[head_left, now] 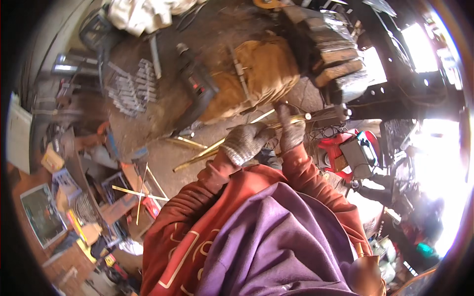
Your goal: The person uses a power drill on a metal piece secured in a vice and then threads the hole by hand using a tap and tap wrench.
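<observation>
Just off the centre, the left hand (245, 140), in a pale knitted glove, is curled, its fingers bent over a few thin golden rods (212, 147) that slant out beneath it toward nine and eight o'clock. The right hand (292, 133) sits close beside it, toward three o'clock, its glove darker and its fingers partly bent by the rods' other stretch (the blur there is such that I cannot tell whether it has hold of them). A pale round end (308, 116) shows just past that hand.

Toward twelve o'clock lies a brown cloth bundle (271, 59), with a slim metal tool (238, 69) resting across its left part. At eleven o'clock, against the bundle, is a dark power drill (197, 84); out at ten o'clock, grey toothed metal pieces (131, 91) lie on the brown ground (153, 118). Blocks (340, 64) are stacked between one and two o'clock, well apart from the rods.

At three o'clock, beyond the right hand, stands something red (330, 144) with a boxy grey object (358, 155) on it. Thin strips (139, 194) cross one another at eight o'clock, and purple cloth (281, 241) over red sleeves (316, 180) fills the view around six
</observation>
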### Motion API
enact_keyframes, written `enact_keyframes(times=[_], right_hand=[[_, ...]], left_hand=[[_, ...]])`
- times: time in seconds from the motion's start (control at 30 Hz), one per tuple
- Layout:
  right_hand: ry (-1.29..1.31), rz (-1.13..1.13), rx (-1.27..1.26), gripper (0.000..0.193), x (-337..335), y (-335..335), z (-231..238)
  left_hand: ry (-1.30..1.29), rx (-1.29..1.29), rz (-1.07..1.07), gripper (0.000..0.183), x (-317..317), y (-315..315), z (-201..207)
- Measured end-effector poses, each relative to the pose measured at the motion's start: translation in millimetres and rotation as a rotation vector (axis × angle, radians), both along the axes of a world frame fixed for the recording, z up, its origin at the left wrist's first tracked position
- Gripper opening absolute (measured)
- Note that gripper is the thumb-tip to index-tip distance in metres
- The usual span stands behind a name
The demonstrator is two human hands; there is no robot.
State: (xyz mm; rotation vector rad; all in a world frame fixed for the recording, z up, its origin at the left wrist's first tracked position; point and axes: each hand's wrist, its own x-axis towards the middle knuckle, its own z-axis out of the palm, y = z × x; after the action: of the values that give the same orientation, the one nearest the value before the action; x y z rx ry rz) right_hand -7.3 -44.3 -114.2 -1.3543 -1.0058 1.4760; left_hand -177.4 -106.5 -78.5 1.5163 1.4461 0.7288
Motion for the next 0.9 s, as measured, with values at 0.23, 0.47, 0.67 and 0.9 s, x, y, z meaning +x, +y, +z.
enact_keyframes(times=[0.23, 0.47, 0.67, 0.9], right_hand=[[0.518, -0.431, -0.383, 0.031, 1.4, 10.5, -53.6], [0.498, -0.492, -0.378, 0.022, 90.0, 0.0, -58.3], [0.493, -0.482, -0.198, 0.021, 183.9, -55.5, -3.1], [-0.111, -0.624, 0.274, 0.037, 222.9, -215.3, 118.4]], left_hand=[[0.246, 0.442, 0.042, 0.053, 2.1, -50.1, 75.2], [-0.394, -0.463, 0.140, 0.025, -68.3, -161.1, 10.1], [-0.971, -0.616, 0.553, 0.048, -33.7, -118.6, -27.2], [-0.975, -1.083, 0.389, 0.043, 62.6, -12.3, -42.8]])
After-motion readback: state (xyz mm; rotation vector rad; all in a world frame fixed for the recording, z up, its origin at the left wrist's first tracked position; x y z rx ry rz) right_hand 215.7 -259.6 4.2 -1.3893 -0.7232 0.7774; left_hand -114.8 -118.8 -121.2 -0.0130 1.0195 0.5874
